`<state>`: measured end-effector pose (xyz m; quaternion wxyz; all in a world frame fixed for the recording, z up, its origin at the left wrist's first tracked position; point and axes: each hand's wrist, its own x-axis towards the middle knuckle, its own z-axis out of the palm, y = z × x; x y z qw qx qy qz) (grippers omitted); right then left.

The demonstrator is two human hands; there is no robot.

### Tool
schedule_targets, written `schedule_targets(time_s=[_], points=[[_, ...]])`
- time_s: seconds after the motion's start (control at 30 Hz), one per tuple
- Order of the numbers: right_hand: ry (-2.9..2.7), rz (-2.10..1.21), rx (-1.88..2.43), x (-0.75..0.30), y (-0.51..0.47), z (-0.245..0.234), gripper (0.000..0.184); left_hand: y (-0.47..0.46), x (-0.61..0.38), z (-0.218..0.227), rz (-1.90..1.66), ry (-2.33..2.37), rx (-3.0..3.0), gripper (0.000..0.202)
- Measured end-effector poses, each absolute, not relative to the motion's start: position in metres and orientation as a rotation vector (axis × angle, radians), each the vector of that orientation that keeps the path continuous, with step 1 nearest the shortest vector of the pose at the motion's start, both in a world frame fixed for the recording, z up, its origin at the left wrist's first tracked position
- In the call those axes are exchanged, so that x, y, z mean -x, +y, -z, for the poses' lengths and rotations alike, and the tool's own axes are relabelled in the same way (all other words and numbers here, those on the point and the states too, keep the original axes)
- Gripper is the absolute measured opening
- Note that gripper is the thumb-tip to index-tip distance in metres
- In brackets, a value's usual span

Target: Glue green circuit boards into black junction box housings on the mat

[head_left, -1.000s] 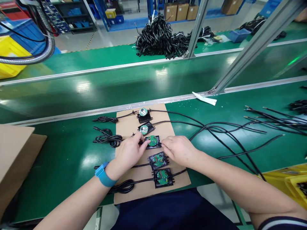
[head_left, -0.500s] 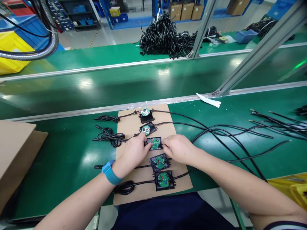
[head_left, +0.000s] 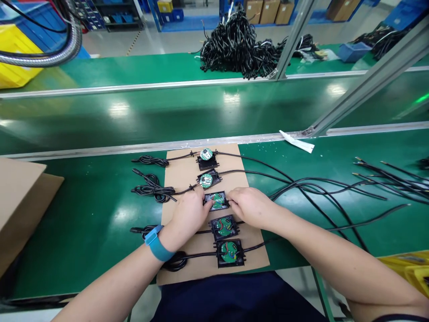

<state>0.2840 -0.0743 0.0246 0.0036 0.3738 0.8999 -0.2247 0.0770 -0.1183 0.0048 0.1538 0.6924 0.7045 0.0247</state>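
On a brown cardboard sheet [head_left: 181, 179] lie several small black housings with round green circuit boards, each with black cables running out both sides. My left hand [head_left: 187, 214], with a blue wristband, and my right hand [head_left: 250, 206] both pinch the middle housing [head_left: 217, 200], left fingers on its left edge and board, right fingers on its right edge. Two housings [head_left: 224, 227] lie nearer to me with boards seated. Two more [head_left: 207, 157] lie farther away with boards tilted on top.
Black cables [head_left: 335, 188] spread to the right over the green bench. Coiled cable ends [head_left: 150, 190] lie left of the sheet. A cardboard box [head_left: 20, 201] stands at the left, a yellow bin [head_left: 410, 268] at the lower right, a cable heap [head_left: 237, 44] beyond the conveyor.
Both hands have stayed on the middle housing, fingers pressing closer around the board, which now sits lower in it. The view shifted slightly.
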Motion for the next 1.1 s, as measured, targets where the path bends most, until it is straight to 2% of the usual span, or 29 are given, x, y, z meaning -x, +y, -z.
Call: schedule_targets(time_s=[0.23, 0.43, 0.87, 1.1], points=[[2.761, 0.752, -1.149, -0.284, -0.071, -0.027, 0.018, -0.118, -0.078, -0.008, -0.052, 2.007, -1.972, 0.018], [2.783, 0.525, -1.089, -0.276, -0.072, -0.027, 0.015, -0.119, -0.077, -0.006, -0.065, 2.013, -1.940, 0.018], [2.842, 0.752, -1.310, -0.281, -0.076, 0.001, 0.019, -0.119, -0.079, -0.011, 0.000, 2.003, -1.902, 0.021], [2.826, 0.646, -1.267, -0.282, -0.078, 0.003, 0.019, -0.118, -0.080, -0.011, 0.025, 1.997, -1.887, 0.022]])
